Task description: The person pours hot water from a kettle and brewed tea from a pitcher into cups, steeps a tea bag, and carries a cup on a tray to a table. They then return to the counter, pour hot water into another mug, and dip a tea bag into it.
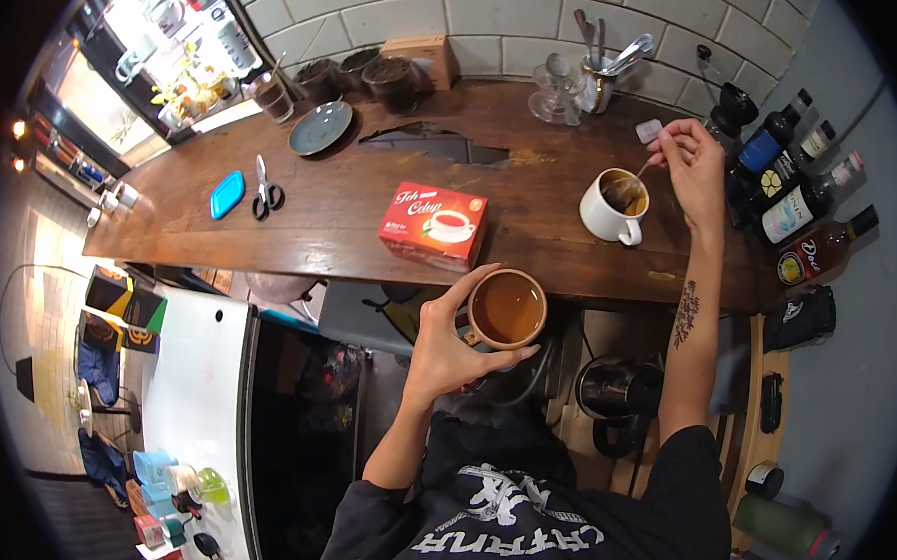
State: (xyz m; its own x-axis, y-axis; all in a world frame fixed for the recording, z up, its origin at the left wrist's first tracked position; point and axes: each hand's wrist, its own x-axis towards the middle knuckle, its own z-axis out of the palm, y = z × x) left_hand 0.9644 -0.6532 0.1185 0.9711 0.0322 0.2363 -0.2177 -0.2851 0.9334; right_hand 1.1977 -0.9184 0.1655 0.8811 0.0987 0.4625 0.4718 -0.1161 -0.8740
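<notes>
Head camera live, biggest first: straight onto a long wooden counter (pixel 316 218), dark and solid. Toward its front edge, a red box (pixel 434 227), probably light and thin-walled, liable to dent under a hard squeeze; best taken across two opposite sides.

Down to the left hand (pixel 449 340), out just in front of the counter, with thumb and fingers spread around a brown cup (pixel 508 309). Across to the right hand (pixel 691 154), raised beside a white mug (pixel 606 218), with thumb and fingertips pressed together, pinching a string (pixel 646 168).

Back to that brown cup, loaded with brown liquid: likely the heaviest thing in hand, stiff, breakable, slippery if wet. Handle tucked in by the palm, so best held there with a thumb against the far wall, and level to avoid a spill.

Next, the white mug, upright on the counter to the right of the red box: smooth, rigid, easy to chip, with a handle facing the near edge, good for a firm hold. Inside, a tea bag (pixel 621 194) by the look of it, soft, probably soaked, easily torn.

Smaller, a tag (pixel 648 132) near the pinching fingertips, paper-light; impossible to tell if joined to the string. Thinnest of all, that string: limp, almost weightless, best pinched high.
</notes>
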